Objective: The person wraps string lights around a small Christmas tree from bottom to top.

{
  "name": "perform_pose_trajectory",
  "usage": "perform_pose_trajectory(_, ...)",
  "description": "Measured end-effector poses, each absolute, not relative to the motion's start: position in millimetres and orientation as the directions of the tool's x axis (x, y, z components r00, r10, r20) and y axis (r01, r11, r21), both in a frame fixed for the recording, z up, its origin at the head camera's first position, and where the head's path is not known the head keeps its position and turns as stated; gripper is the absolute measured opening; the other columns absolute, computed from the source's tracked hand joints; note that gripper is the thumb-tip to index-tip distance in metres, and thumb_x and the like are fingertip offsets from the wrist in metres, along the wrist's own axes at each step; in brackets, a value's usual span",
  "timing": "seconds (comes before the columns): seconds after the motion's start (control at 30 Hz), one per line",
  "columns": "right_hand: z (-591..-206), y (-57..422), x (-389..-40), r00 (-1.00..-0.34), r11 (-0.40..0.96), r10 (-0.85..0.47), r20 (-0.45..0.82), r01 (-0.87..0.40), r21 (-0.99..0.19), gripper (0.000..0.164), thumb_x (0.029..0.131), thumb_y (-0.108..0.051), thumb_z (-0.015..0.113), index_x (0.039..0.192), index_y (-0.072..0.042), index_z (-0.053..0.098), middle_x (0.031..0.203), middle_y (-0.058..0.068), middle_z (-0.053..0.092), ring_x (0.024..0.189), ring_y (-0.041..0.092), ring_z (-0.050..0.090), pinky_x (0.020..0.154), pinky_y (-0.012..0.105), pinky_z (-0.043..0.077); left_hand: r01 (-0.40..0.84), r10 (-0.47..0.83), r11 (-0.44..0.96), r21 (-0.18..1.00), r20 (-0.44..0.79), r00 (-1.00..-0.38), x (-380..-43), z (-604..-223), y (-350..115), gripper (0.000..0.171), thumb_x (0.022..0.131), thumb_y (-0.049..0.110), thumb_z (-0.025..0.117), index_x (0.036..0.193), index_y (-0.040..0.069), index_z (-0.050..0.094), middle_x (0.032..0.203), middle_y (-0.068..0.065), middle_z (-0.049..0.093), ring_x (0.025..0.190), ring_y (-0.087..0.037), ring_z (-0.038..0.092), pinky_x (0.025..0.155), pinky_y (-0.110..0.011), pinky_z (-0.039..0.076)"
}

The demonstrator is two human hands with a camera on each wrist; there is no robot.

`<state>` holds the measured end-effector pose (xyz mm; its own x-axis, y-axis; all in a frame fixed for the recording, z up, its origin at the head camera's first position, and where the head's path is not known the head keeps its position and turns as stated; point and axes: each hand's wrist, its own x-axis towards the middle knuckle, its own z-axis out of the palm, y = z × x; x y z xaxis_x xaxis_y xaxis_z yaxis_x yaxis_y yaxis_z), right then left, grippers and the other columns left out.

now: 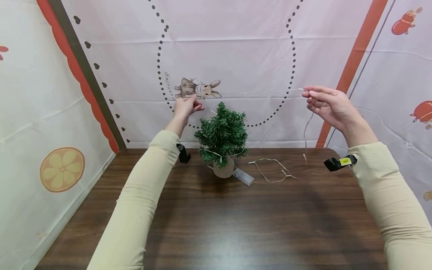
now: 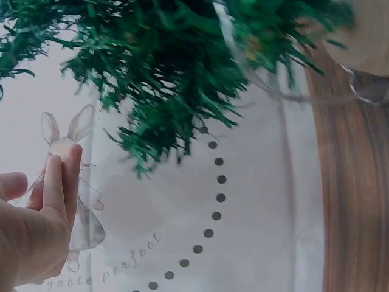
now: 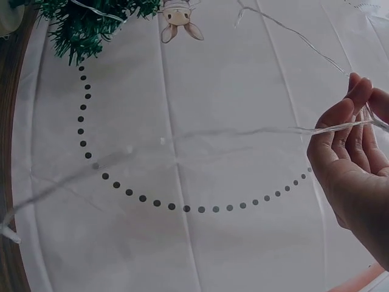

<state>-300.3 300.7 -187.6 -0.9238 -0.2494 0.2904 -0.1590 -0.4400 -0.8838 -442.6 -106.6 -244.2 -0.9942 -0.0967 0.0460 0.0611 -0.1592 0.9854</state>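
Observation:
A small green artificial Christmas tree [image 1: 221, 129] stands in a light round base on the table, with a strand of string lights [image 1: 216, 153] wrapped low round its branches. My left hand [image 1: 186, 107] is raised beside the treetop, thumb and fingers pinching near the far end of the thin wire. Up at the right, my right hand [image 1: 327, 105] pinches the same clear wire [image 3: 304, 45] between thumb and fingers. The wire stretches nearly level between both hands, faint against the backdrop. A loose length [image 1: 306, 131] dangles below my right hand.
A clear battery box [image 1: 243, 177] lies against the tree's base. To its right, a loop of light wire [image 1: 270, 181] rests on the brown wooden table [image 1: 216, 225]. Behind, a printed cloth [image 1: 233, 48] with a rabbit [image 1: 194, 88] hangs as a wall.

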Motion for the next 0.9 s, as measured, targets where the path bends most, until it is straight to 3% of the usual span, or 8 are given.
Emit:
perform_pose_trajectory(0.1, -188.2, 299.9, -299.9, -0.919, -0.451, -0.262, 0.295, -0.153, -0.879, 0.022, 0.094, 0.006, 0.051, 0.107, 0.005, 0.067, 0.094, 0.013, 0.071, 0.077, 0.017, 0.063, 0.073, 0.027, 0.056, 0.065, -0.079, -0.23, 0.971, 0.048, -0.996, -440.8, -246.6, -109.0, 0.033, 0.095, 0.021, 0.059, 0.103, -0.011, 0.065, 0.08, -0.009, 0.066, 0.091, -0.03, 0.07, 0.089, -0.028, 0.053)
perform_pose_trajectory(0.27, -188.8, 295.5, -298.5, -0.916, -0.441, -0.263, 0.304, -0.166, -0.882, 0.022, 0.093, 0.006, 0.051, 0.107, 0.004, 0.068, 0.095, 0.012, 0.071, 0.078, 0.017, 0.062, 0.074, 0.026, 0.055, 0.123, -0.082, -0.312, 0.942, 0.103, -0.991, -437.2, -248.4, -115.0, 0.023, 0.095, 0.016, 0.058, 0.094, -0.005, 0.068, 0.08, -0.008, 0.067, 0.078, -0.022, 0.071, 0.088, -0.029, 0.055)
perform_pose_trajectory(0.53, -185.1, 286.4, -298.2, -0.919, -0.464, -0.238, 0.316, -0.178, -0.868, 0.022, 0.092, 0.006, 0.053, 0.111, 0.005, 0.065, 0.096, 0.012, 0.071, 0.08, 0.017, 0.063, 0.074, 0.026, 0.055, 0.133, -0.002, -0.46, 0.878, 0.149, -0.989, -433.8, -241.4, -128.6, 0.012, 0.093, 0.001, 0.058, 0.103, 0.0, 0.064, 0.086, -0.009, 0.07, 0.086, -0.023, 0.069, 0.088, -0.031, 0.055)
perform_pose_trajectory(0.77, -183.6, 280.6, -296.6, -0.919, -0.46, -0.236, 0.317, -0.181, -0.869, 0.022, 0.092, 0.005, 0.055, 0.112, 0.005, 0.065, 0.096, 0.011, 0.071, 0.08, 0.017, 0.062, 0.075, 0.026, 0.055, 0.097, 0.145, -0.495, 0.863, 0.192, -0.971, -433.3, -243.2, -139.7, 0.01, 0.09, -0.004, 0.059, 0.09, 0.0, 0.069, 0.079, -0.011, 0.069, 0.072, -0.018, 0.067, 0.074, -0.024, 0.057)
perform_pose_trajectory(0.9, -184.2, 279.6, -297.0, -0.924, -0.451, -0.219, 0.314, -0.19, -0.872, 0.022, 0.092, 0.004, 0.056, 0.111, 0.004, 0.066, 0.096, 0.01, 0.071, 0.08, 0.016, 0.062, 0.075, 0.025, 0.056, 0.142, 0.214, -0.453, 0.88, 0.262, -0.941, -433.6, -246.6, -143.6, 0.015, 0.087, -0.009, 0.06, 0.084, 0.002, 0.07, 0.088, -0.01, 0.068, 0.077, -0.018, 0.066, 0.077, -0.023, 0.056)
